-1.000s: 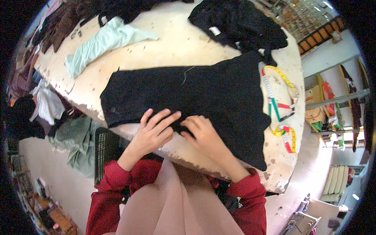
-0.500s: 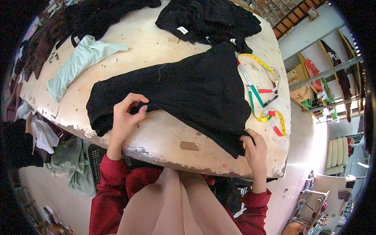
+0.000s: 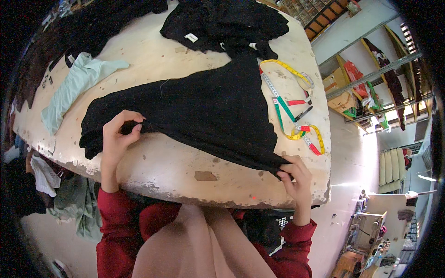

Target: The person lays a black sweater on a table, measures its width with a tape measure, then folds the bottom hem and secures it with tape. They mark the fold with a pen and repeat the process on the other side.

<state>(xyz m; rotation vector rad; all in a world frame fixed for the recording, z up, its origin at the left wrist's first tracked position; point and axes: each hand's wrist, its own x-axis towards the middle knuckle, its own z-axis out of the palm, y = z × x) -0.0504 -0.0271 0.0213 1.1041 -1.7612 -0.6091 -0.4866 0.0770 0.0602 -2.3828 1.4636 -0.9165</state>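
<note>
A black fabric garment (image 3: 199, 102) lies spread across the table, wide at its right end and narrowing to the left. Its near edge is pinched between the thumb and fingers of my left hand (image 3: 118, 136), toward the narrow end. At the near right corner, my right hand (image 3: 298, 176) grips the hem, drawing that corner out to a point. The edge between both hands runs in a slanting line, and a thin loose thread shows on the upper surface. What kind of garment it is, I cannot tell.
A multicoloured measuring tape (image 3: 282, 104) lies curled right of the garment, beside a black pen (image 3: 303, 114). Black clothes (image 3: 227, 23) are heaped at the far side, and a pale green cloth (image 3: 69, 90) lies left. The worn table edge (image 3: 208, 200) runs before me; shelves (image 3: 371, 74) stand right.
My right hand has pulled the garment's corner outward to the right, stretching it into a narrower point. My left hand keeps its pinch. The whole view has shifted, so the table appears further left.
</note>
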